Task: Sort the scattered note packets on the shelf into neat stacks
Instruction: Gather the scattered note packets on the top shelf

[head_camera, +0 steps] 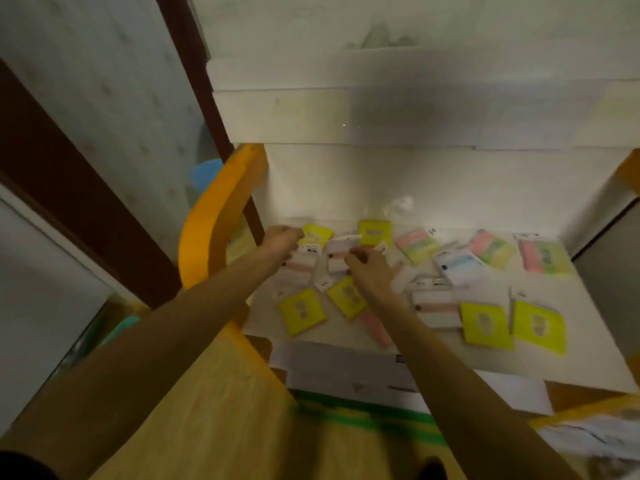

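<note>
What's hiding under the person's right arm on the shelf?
A pink packet pokes out from under the right arm, beside a yellow packet the wrist partly covers. How far either runs beneath the arm is hidden.

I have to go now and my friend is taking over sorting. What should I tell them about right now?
Left hand: fingers curled at a yellow packet near the back left; whether it grips is too blurred to tell.
Right hand: pinching a white-and-pink packet.
Packets lie scattered across the shelf: two yellow ones front right, pink-and-green ones at the back right.
Done: no neat stack visible yet.
Left: group them by colour and stack each kind.
</note>
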